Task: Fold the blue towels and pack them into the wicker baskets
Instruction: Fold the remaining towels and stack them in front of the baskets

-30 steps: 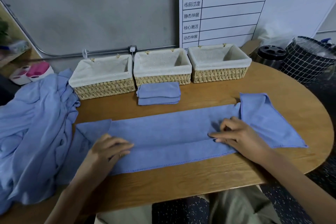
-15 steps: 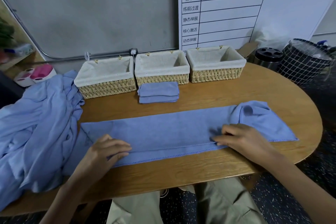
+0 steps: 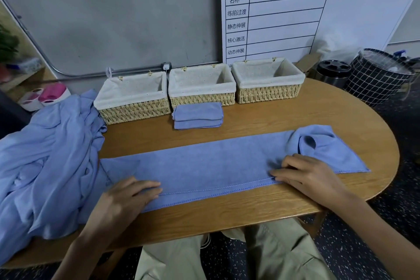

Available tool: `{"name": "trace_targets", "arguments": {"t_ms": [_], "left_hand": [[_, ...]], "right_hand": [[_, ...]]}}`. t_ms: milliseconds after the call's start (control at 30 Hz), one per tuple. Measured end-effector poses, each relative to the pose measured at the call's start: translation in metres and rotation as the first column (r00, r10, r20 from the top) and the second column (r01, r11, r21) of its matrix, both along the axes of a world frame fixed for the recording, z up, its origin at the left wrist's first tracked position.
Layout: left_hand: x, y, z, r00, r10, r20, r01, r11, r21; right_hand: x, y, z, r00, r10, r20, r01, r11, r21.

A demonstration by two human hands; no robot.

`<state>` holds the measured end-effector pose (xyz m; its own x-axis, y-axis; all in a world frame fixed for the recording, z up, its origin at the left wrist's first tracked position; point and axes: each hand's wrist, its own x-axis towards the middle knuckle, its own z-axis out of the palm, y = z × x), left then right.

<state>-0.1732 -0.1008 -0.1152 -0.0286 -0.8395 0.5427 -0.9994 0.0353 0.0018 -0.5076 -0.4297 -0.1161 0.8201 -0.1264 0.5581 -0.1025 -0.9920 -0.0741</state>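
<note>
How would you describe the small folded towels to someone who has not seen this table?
Look at the three wicker baskets along the wall. Directly in front of the middle one lie the folded towels, a small neat blue stack, unlike the long towel and the crumpled pile.

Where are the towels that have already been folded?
The folded towels lie stacked on the table, just in front of the middle basket, beyond the long towel being folded.
</note>
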Motion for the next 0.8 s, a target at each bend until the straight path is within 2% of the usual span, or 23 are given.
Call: {"name": "trace_targets", "arguments": {"t_ms": [133,300,467,800], "left_hand": [[-0.005,0.002,0.010,0.999,0.009,-0.046,-0.009,1.000,0.000],[-0.006,0.005,-0.004,0.989,-0.025,-0.145,0.036,0.997,0.074],[-0.005,0.008,-0.002,0.992,0.029,-0.126,-0.018,0.996,0.086],[0.008,-0.041,-0.001,0.942,0.325,-0.078,-0.312,0.939,0.142]], "right_hand": [[0.000,0.000,0.002,0.997,-0.054,0.049,0.054,0.999,0.000],[-0.006,-0.010,-0.005,1.000,-0.017,-0.014,0.017,1.000,0.022],[-0.010,-0.010,-0.001,0.999,-0.023,-0.035,0.024,0.998,0.051],[0.008,-0.023,-0.005,0.938,-0.340,-0.064,0.343,0.938,0.046]]}}
